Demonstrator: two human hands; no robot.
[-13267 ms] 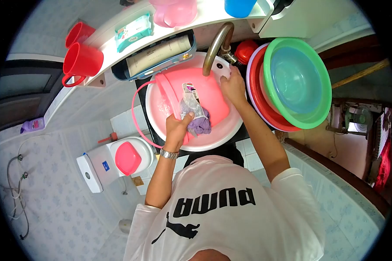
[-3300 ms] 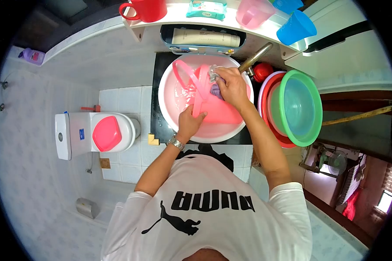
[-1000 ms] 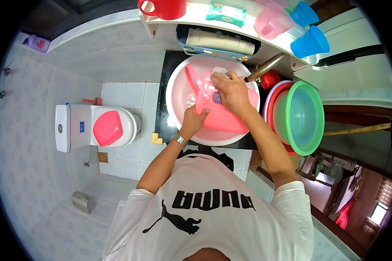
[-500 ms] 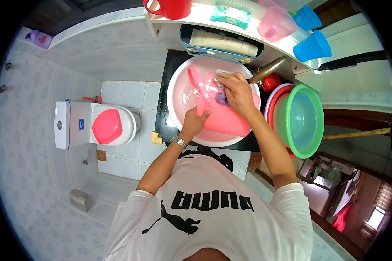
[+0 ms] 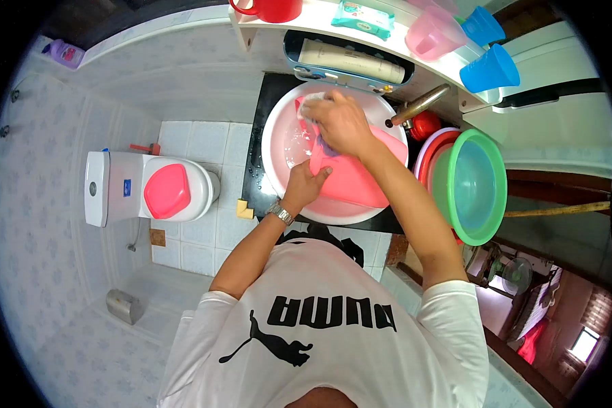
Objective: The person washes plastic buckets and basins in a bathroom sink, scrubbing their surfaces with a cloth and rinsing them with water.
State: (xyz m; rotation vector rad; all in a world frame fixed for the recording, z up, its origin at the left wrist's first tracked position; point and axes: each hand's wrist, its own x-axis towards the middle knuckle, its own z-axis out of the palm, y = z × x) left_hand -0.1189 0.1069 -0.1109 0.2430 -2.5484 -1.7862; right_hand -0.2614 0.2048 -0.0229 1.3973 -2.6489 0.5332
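Head cam: my R grip (image 5: 340,122) is curled round a whitish mesh pouch (image 5: 309,109), w/ a purple bit (image 5: 326,147) showing beneath. My L grip (image 5: 304,183) clasps the near L edge of the pink bag (image 5: 364,180), thumb on top, fingers mostly hidden. Key relation: bag's main body lies to the R of my L grip, long axis running L to R, slanting a bit toward me at the R end. L is the nearer hand, touching it; R is over its far L end, tho can't tell if the pouch presses on it. Bag looks flat, smooth, plain bright pink, approx. oblong. It's in the pale pink basin (image 5: 279,143), white-rimmed, on the black desk (image 5: 254,194). Water glints L of the bag; tap (image 5: 421,103) is beyond, to the R.
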